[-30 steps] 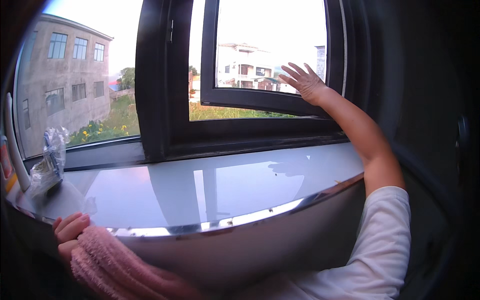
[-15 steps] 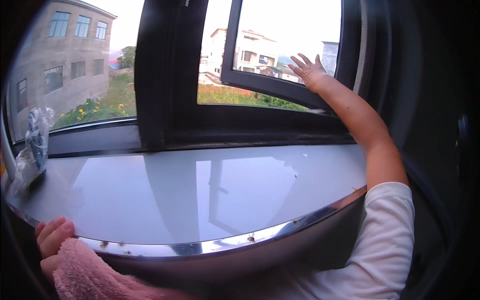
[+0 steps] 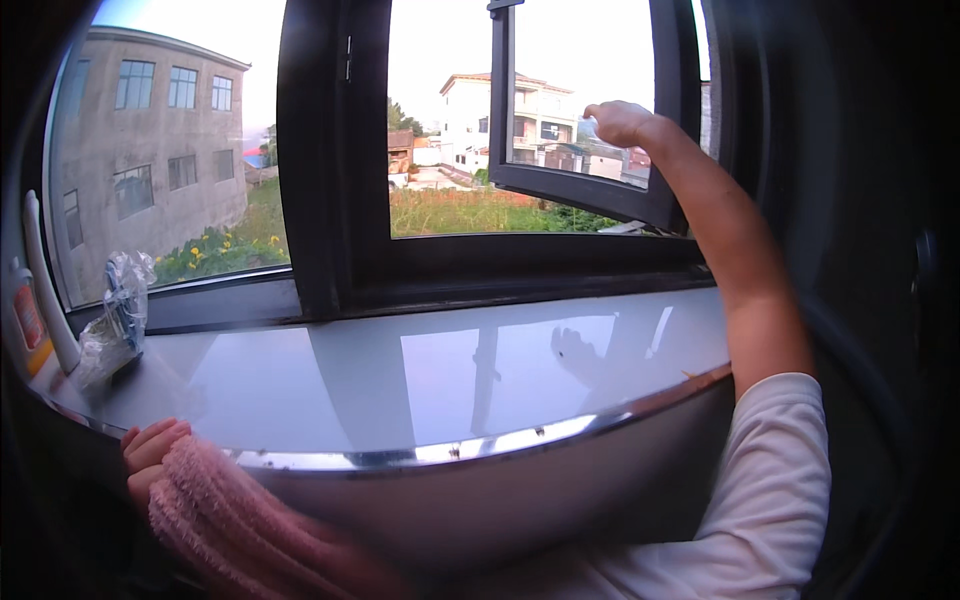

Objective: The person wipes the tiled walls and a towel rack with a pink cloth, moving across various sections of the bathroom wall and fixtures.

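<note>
Two hands (image 3: 625, 124) (image 3: 153, 450), right raised, left curled

At the left end of the sill (image 3: 260, 390), a clear plastic bag (image 3: 122, 308) beside a curved white object (image 3: 50, 290) and an orange-labelled bottle (image 3: 25, 310); outdoors, a grey building (image 3: 150, 165), yellow flowers (image 3: 224, 245), a white house (image 3: 466, 115).
</note>
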Demonstrator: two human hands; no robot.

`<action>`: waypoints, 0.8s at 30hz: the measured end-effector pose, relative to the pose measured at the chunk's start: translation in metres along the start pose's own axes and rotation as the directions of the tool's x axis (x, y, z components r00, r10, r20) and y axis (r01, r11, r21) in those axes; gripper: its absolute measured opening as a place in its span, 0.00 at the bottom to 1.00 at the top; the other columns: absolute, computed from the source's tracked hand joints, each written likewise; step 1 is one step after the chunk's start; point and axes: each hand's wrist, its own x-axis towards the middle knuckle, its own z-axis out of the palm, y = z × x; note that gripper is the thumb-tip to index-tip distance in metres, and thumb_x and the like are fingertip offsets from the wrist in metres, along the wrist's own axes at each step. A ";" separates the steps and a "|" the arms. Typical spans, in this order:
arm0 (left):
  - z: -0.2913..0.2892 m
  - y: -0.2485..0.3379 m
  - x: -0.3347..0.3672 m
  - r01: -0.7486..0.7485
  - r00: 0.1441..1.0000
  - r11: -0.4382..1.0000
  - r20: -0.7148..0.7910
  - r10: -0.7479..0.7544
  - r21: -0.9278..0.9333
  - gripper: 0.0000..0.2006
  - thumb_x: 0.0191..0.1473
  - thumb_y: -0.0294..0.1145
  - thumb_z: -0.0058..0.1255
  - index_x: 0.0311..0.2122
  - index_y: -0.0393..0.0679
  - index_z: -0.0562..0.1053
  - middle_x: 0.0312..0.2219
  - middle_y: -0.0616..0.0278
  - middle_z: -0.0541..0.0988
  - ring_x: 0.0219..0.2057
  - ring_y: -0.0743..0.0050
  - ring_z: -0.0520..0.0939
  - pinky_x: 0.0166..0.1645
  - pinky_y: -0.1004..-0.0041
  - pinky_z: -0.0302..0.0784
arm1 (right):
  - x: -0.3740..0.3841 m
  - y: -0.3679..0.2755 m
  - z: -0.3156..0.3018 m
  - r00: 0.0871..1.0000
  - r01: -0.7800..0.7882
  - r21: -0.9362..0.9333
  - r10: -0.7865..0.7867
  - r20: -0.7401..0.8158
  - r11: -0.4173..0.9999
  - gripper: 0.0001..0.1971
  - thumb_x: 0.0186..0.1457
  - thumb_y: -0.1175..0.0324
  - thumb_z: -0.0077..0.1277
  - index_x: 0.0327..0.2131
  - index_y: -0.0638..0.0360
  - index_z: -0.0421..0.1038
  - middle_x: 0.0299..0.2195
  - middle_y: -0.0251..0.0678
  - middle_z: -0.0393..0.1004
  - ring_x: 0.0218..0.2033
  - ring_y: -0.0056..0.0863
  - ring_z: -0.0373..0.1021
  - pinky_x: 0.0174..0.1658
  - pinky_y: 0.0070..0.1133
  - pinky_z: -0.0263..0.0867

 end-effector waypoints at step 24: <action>-0.051 0.010 0.013 -0.440 0.563 0.599 0.314 0.764 -0.669 0.24 0.61 0.54 0.35 0.46 0.41 0.68 0.44 0.52 0.71 0.50 0.53 0.69 0.58 0.55 0.59 | -0.674 -0.013 -0.055 0.047 -0.555 0.221 0.296 -0.954 0.802 0.23 0.66 0.56 0.32 0.59 0.56 0.59 0.59 0.41 0.59 0.60 0.36 0.58 0.62 0.30 0.54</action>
